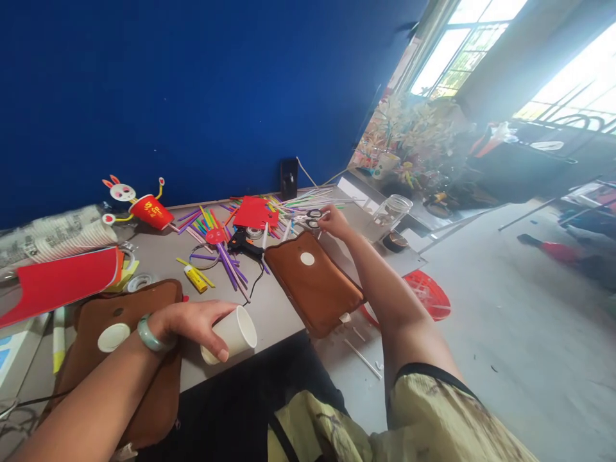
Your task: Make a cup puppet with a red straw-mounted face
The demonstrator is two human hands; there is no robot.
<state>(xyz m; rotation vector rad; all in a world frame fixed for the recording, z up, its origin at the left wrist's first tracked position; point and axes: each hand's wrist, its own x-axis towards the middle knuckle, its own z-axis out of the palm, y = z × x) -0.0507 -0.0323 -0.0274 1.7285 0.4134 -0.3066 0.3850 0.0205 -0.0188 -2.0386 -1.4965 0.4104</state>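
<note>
At the lower center-left of the frame, the left hand (205, 324) is curled around a white paper cup (233, 335), tipped on its side with its mouth toward the right, over the front edge of the surface (276, 308). Near the center, the right hand (333, 222) has its fingers closed on the handles of the scissors (314, 219), above the brown cushion (315, 279). Left of the scissors lie a red paper sheet (254, 212), a black glue gun (244, 244) and scattered colored sticks (230, 266). A red cup rabbit figure (150, 211) leans at the left against the blue wall (192, 96).
</note>
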